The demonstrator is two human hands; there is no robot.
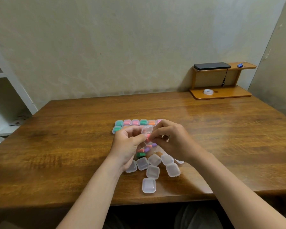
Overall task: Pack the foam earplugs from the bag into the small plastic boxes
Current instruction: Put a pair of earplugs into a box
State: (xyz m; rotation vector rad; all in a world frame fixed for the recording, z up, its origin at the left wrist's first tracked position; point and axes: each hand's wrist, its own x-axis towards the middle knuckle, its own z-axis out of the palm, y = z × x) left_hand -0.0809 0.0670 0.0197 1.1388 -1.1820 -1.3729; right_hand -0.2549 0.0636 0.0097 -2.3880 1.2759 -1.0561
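Wooden table (pixel 56 146): left fingers (pixel 139 138) grip an open clear box (pixel 147 129), right fingers (pixel 157 136) pinch a pink earplug (pixel 148 138).

— How many filled boxes (pixel 135 122) lie in the nearer row?
— Cannot count; the left hand (pixel 126 146) covers all but the green one at the left end; the right hand (pixel 173 141) hides the far row's right end.
— And the pink earplug (pixel 148 138)?
— Blurred, in the open box (pixel 147 130) the left hand holds; pinched or only touched by the right fingertips, I cannot tell; loose earplugs (pixel 146 149) lie half under both hands; one empty box (pixel 180 161) is mostly under the right wrist.
— The edges?
— The white shelf (pixel 2 90) is cut off at left; the blue thing (pixel 241 64) by the far wall is too small to name.
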